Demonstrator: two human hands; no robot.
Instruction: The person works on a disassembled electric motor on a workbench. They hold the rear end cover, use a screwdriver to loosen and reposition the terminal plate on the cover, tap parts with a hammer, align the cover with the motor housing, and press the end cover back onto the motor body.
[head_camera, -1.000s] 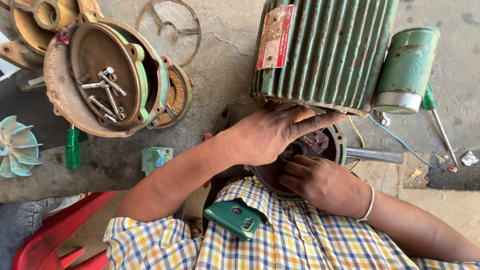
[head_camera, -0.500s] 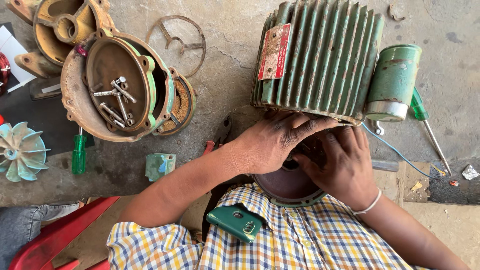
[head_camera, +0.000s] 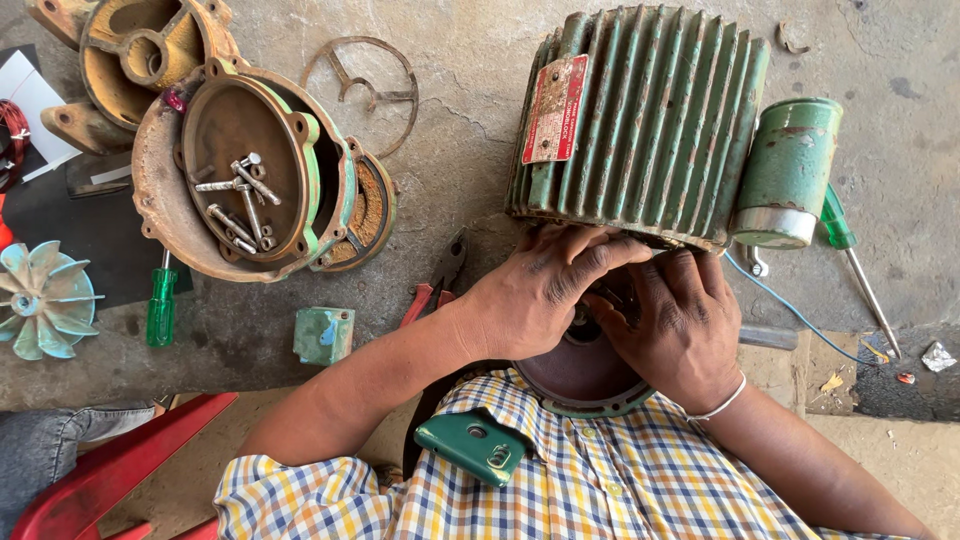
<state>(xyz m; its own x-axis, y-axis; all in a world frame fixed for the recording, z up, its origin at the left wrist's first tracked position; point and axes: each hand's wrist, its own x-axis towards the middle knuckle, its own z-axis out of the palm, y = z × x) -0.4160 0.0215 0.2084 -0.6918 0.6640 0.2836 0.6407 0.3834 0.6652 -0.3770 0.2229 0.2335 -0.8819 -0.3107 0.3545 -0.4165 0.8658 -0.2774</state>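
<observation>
Rusted cast-iron end covers (head_camera: 240, 170) lie stacked at upper left, the topmost a round dish with a green rim holding several loose steel bolts (head_camera: 238, 200). A thin wire ring guard (head_camera: 360, 85) lies flat just beyond them. Near the left edge rests a pale blue plastic fan impeller (head_camera: 40, 298), with a green-handled screwdriver (head_camera: 160, 305) just beside the covers. A small green metal box (head_camera: 323, 333) and red-handled pliers (head_camera: 435, 285) lie between the covers and the left forearm. To the right, a green cylindrical capacitor (head_camera: 788, 172) leans against the motor, a second green-handled screwdriver (head_camera: 850, 255) lies beside it, and a blue wire (head_camera: 790, 310) trails from the motor toward the lower right. A red plastic chair (head_camera: 110, 470) shows at lower left. All items sit on a grey, cracked concrete floor (head_camera: 470, 110) in daylight. The green finned electric motor housing (head_camera: 640, 120), with a worn red plate, lies on its side at upper centre, its open round end (head_camera: 580, 375) facing the person's checked shirt. Both hands cover that opening: the left hand (head_camera: 545, 295) lies curled with fingers across the housing's lower edge, and the right hand (head_camera: 680, 320) sits close against it, fingers bent into the opening. What the fingertips grip inside cannot be told.
</observation>
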